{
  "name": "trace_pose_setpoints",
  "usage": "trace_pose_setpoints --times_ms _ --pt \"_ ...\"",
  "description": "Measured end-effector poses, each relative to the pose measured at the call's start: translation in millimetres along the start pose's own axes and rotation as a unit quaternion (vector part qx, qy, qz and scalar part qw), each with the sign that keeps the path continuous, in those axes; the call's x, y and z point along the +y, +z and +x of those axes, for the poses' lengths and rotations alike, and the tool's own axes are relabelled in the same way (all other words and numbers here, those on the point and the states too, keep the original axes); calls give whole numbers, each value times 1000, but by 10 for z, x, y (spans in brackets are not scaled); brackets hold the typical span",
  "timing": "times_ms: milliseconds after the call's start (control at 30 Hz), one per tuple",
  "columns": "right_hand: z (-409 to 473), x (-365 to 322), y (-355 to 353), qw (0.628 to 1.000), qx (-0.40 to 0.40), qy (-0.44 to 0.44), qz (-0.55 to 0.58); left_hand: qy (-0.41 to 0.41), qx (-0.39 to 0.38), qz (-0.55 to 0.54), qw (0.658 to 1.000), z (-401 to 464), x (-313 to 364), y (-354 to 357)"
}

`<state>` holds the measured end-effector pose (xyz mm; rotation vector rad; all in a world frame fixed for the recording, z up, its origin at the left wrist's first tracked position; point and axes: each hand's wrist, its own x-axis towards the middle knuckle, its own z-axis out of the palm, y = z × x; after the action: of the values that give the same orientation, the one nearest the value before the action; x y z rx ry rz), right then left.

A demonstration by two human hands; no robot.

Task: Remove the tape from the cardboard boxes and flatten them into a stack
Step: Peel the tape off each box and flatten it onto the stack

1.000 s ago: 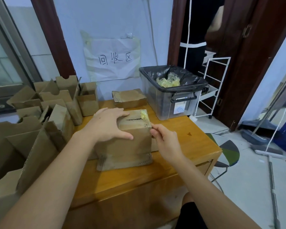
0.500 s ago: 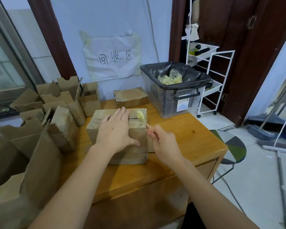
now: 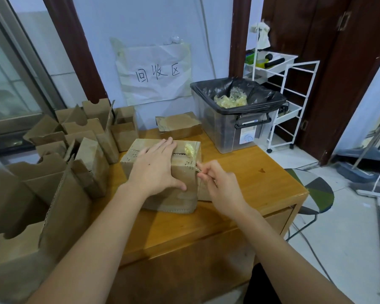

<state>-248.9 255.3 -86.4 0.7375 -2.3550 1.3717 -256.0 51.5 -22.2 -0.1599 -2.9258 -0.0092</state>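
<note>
A brown cardboard box [image 3: 180,200] stands on the wooden table [image 3: 239,207]. My left hand [image 3: 156,170] lies flat across its top, fingers straight, thumb out to the right. My right hand [image 3: 219,187] pinches a thin strip of tape [image 3: 197,168] at the box's upper right edge. A yellowish wad of peeled tape [image 3: 189,149] sticks to the top near the far right corner, beside the dark slit between the flaps.
Several open cardboard boxes [image 3: 79,145] crowd the left side. Another taped box [image 3: 178,126] sits at the back by the wall. A clear bin with a black liner [image 3: 237,115] holds crumpled tape. A white wire cart [image 3: 281,102] and a stool [image 3: 314,191] stand right.
The box has gone from tilted up on its edge to lying lower on the table. My left hand slid flatter over its top. My right hand stayed pinching at the right edge.
</note>
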Motion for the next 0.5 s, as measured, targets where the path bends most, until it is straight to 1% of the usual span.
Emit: trace_pose_setpoints --times_ms 100,233,300,400,500 --pt "-33 17 24 1000 -14 -4 1 27 13 9 999 -10 -117 12" --pt "-89 39 99 1000 -9 -2 11 14 55 8 998 -119 -121 75" --pt "-110 50 138 1000 -9 -18 1 6 77 -17 997 -195 -97 131" --pt "-131 82 148 997 -9 -50 -50 0 101 -52 994 -326 -44 238" --pt "-125 85 80 995 -27 -78 -49 -13 113 -93 989 -371 -10 249"
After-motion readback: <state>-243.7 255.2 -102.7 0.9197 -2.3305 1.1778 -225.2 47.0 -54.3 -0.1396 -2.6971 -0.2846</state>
